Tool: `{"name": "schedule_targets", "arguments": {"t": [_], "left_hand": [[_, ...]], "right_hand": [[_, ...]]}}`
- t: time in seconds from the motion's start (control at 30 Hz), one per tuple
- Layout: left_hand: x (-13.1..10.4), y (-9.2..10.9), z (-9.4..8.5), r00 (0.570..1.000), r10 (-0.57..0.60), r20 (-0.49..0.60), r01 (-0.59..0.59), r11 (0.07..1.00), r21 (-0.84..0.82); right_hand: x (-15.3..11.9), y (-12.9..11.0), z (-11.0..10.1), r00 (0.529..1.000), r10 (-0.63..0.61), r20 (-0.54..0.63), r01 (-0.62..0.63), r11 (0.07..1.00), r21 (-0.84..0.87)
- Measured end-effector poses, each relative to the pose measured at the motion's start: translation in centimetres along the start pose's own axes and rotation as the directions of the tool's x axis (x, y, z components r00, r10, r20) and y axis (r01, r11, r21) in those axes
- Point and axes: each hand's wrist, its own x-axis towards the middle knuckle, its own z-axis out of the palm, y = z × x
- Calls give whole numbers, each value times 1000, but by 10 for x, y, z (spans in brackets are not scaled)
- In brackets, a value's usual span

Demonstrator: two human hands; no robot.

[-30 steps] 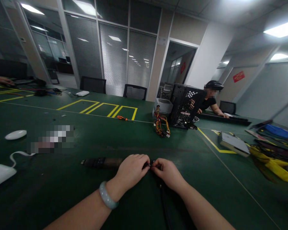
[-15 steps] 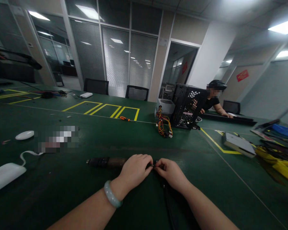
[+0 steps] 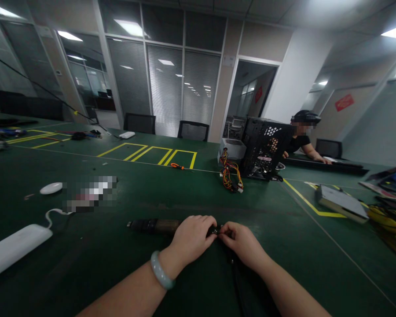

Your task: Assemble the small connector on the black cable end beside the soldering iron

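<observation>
We note left hand (image 3: 194, 237) fingers clamped on the dark tool (image 3: 158, 226); right hand (image 3: 243, 243) fingers together, pinching a small part (image 3: 215, 231), identity unclear to us.

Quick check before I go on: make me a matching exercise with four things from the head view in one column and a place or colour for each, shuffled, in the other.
Things:
1. dark cylindrical tool
2. bracelet
3. orange-handled tool
4. grey box with coloured wires

Places and colours:
A. beside the black computer case
B. partly covered by the person's left hand
C. next to the yellow outlines
D. pale green

Pairs: 1-B, 2-D, 3-C, 4-A
</observation>
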Motion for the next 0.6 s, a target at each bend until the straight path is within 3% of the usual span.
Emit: {"name": "schedule_targets", "arguments": {"t": [0.6], "left_hand": [[1,-2,1,1000,9,17,-8,1000,-23]], "right_hand": [[2,2,1,1000,20,20,-19,1000,-12]]}}
